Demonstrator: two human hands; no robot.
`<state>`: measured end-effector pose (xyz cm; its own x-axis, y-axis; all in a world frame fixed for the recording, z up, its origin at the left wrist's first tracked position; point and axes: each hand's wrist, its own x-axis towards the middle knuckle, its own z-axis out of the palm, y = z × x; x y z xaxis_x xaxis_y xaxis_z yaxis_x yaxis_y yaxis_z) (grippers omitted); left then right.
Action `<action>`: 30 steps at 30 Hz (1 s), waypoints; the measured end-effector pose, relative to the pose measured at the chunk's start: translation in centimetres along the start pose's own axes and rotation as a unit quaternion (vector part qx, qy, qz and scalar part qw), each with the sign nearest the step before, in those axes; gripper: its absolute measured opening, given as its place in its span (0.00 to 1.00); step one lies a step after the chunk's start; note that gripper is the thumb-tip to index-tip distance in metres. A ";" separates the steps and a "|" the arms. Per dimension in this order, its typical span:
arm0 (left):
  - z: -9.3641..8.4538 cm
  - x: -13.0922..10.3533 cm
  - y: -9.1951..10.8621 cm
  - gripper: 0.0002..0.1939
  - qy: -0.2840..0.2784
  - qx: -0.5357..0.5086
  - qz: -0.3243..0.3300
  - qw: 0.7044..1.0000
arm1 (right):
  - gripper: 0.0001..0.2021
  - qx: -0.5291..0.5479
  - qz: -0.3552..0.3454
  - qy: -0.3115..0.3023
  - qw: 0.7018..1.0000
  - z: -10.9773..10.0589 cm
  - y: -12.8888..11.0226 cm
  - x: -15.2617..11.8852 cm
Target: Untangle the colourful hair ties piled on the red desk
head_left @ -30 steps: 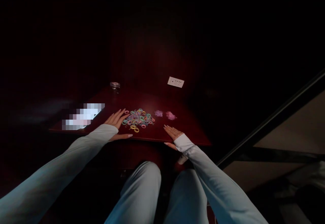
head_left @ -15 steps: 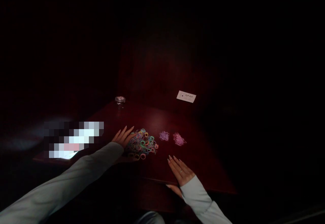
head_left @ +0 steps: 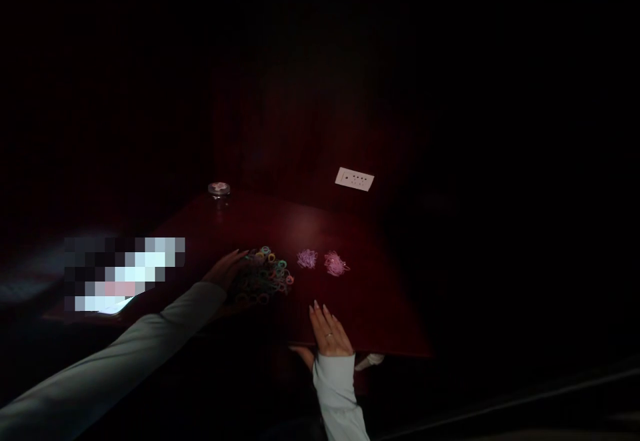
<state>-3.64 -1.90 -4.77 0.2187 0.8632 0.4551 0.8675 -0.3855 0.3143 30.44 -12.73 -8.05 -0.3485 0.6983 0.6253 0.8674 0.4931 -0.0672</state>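
A mixed pile of small colourful elastic hair ties point(head_left: 273, 273) lies on the dark red table point(head_left: 380, 307). My left hand point(head_left: 226, 273) is at the pile's left side, fingers stretched out along it; its lower part is lost in shadow. To the right of the pile sit a small heap of purple rubber bands point(head_left: 307, 259) and a similar heap of pink rubber bands point(head_left: 336, 264). Nearer the front edge, my right hand point(head_left: 331, 335) rests flat, a ring on one finger, its thumb spread to the left. Nothing shows in its fingers.
A clear jar point(head_left: 219, 191) with a decorated lid stands at the table's back left corner. A bright screen, partly blurred out, lies at the left edge. Behind the table a white socket plate point(head_left: 355, 179) is on the wall. Surroundings are very dark.
The whole view has shifted, so everything sits farther left. My right hand has turned more upright with its thumb farther out. Shadow now covers my left hand and part of the pile.
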 end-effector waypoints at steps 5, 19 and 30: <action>-0.4 0.5 1.2 0.41 -0.006 -0.001 0.017 1.000 | 0.31 -0.012 0.068 0.024 0.997 0.7 -1.3 0.0; -3.1 0.6 4.2 0.35 0.022 -0.055 0.034 0.998 | 0.23 -0.029 0.113 -0.016 0.993 -1.9 -2.1 1.9; -1.3 1.4 1.8 0.25 0.044 -0.068 -0.070 0.994 | 0.23 -0.037 0.044 0.066 0.996 -0.7 -1.2 1.0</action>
<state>-2.38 -1.80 -2.52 0.0555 0.8817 0.4685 0.8163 -0.3102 0.4872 29.26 -13.00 -6.79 -0.2251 0.6603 0.7165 0.9182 0.3898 -0.0709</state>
